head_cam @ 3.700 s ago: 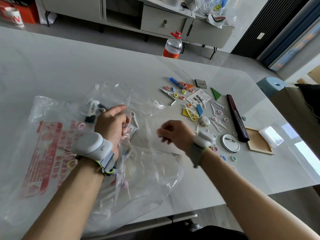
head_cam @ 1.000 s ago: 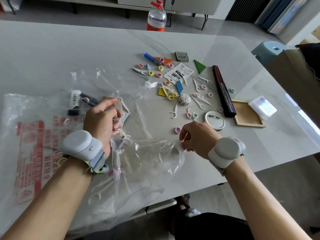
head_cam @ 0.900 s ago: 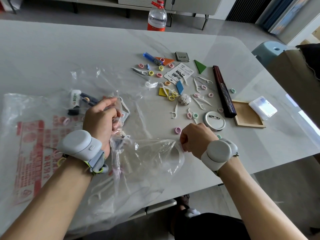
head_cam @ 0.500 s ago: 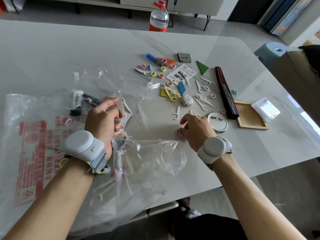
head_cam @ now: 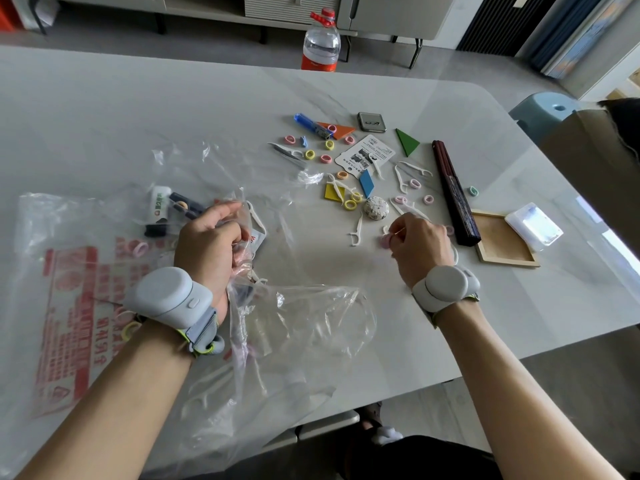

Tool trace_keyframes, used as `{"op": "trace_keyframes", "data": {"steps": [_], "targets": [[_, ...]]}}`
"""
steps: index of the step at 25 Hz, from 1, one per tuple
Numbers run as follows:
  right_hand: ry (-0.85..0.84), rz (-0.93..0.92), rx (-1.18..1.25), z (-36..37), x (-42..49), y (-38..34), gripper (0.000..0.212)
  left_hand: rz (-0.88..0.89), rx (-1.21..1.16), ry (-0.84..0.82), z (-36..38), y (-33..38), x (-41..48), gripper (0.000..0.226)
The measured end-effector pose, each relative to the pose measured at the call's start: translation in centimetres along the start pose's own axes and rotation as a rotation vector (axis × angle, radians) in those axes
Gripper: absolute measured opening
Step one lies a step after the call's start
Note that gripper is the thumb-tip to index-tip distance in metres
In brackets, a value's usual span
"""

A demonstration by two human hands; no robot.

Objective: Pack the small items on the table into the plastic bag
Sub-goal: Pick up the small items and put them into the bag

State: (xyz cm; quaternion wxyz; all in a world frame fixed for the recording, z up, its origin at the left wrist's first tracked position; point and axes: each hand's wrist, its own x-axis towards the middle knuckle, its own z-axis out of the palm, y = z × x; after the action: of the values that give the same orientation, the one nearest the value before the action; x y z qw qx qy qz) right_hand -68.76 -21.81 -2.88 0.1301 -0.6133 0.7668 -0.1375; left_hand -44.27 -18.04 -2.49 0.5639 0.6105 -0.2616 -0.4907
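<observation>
A large clear plastic bag (head_cam: 304,327) with red print lies across the table's near left. My left hand (head_cam: 211,247) grips its crumpled upper edge and holds the mouth up. Inside the bag lie a white tube (head_cam: 160,202), dark pieces and a pink ring (head_cam: 140,248). My right hand (head_cam: 417,245) is over the scattered items, fingers curled, pinching a small pink ring (head_cam: 384,241) at the table surface. Around it lie white floss picks (head_cam: 356,230), coloured rings (head_cam: 349,204), a patterned ball (head_cam: 376,208), and yellow (head_cam: 334,194) and blue (head_cam: 367,183) flat shapes.
Farther back lie a blue lighter (head_cam: 311,124), an orange triangle (head_cam: 341,130), a green triangle (head_cam: 408,142), a printed card (head_cam: 365,156) and a small grey case (head_cam: 371,121). A dark folded fan (head_cam: 453,195), wooden frame (head_cam: 504,242) and clear box (head_cam: 533,225) sit right. A water bottle (head_cam: 320,41) stands beyond the table's far edge.
My right hand left the bag's edge, moved forward to the scattered items and closed its fingers on a pink ring. My left hand kept its grip on the bag.
</observation>
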Motion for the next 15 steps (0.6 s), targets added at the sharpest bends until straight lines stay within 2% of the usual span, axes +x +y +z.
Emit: {"op": "trace_keyframes", "data": {"steps": [3, 6, 11, 13, 15], "targets": [[-0.032, 0.032, -0.077, 0.4, 0.8, 0.1, 0.021, -0.004, -0.006, 0.007, -0.1, 0.0, 0.1, 0.049], [-0.068, -0.013, -0.105, 1.0, 1.0, -0.1, 0.015, -0.009, -0.013, 0.009, -0.1, 0.1, 0.2, 0.048], [-0.016, -0.122, -0.121, 1.4, 0.8, -0.5, 0.016, -0.004, -0.007, 0.010, -0.3, 0.5, -0.1, 0.047], [0.012, -0.123, 0.021, 1.2, 0.5, -1.4, 0.012, -0.004, -0.016, 0.009, -0.3, 0.7, -0.2, 0.047], [-0.051, -0.094, 0.332, 1.0, -0.7, -3.5, 0.005, -0.001, -0.014, 0.011, -0.4, 0.8, -0.3, 0.046]]}}
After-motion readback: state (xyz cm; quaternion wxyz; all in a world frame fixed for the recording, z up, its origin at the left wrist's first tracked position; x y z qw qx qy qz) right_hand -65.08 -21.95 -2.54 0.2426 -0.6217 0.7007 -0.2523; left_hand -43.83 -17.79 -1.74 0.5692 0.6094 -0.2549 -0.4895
